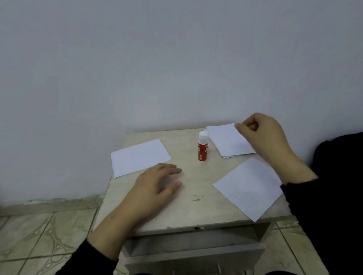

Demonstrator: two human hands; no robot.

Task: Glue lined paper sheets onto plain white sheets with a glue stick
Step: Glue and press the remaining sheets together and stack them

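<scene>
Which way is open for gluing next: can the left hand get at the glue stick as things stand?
Probably yes. The left hand rests flat on the table, holding nothing, and only bare tabletop lies between it and the upright glue stick. The right hand is off at the paper stack.

The glue stick's [202, 147] label is too blurred to read.
</scene>
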